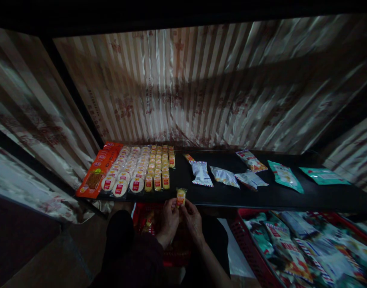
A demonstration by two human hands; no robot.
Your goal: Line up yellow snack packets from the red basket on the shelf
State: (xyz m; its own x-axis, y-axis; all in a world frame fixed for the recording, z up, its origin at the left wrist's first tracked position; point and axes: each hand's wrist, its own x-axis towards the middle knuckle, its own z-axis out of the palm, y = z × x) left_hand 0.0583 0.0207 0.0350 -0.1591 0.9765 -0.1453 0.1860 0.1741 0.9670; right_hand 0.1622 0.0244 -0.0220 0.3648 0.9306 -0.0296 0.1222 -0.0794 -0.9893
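Both my hands meet at the front edge of a dark shelf (261, 196). My left hand (169, 220) and my right hand (192, 219) pinch a small yellow snack packet (180, 197) between their fingertips, held upright just at the shelf's edge. To the left on the shelf lie neat rows of small yellow packets (159, 166), round white packets with red labels (126, 172) and flat orange packets (98, 172).
Loose white, red and green snack bags (285, 176) lie spread along the shelf's right half. A red basket (249, 248) full of mixed snack bags stands at lower right; another red basket (141, 220) sits under my hands. Striped curtains hang behind.
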